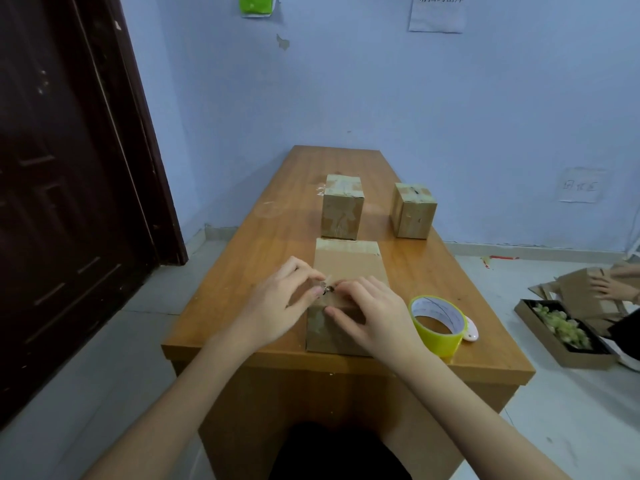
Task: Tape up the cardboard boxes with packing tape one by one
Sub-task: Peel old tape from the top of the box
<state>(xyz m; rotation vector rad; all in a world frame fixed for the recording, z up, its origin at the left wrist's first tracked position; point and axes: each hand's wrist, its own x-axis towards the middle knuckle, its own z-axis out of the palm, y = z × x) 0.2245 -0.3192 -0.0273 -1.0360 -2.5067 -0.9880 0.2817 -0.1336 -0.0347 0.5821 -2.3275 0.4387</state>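
- Two hands meet on the nearest cardboard box (349, 271) at the desk's (277, 230) front edge.
- Left hand (277, 306) fingers pinch a small dark item at the box top.
- Right hand (370, 313) fingers lie curled, pressing the box.
- Tape roll (437, 322) stands just right of the right hand.

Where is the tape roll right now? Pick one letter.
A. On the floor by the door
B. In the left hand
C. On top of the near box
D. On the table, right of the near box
D: the tape roll stands on the table just right of the near box, beside the right hand; neither hand holds it.
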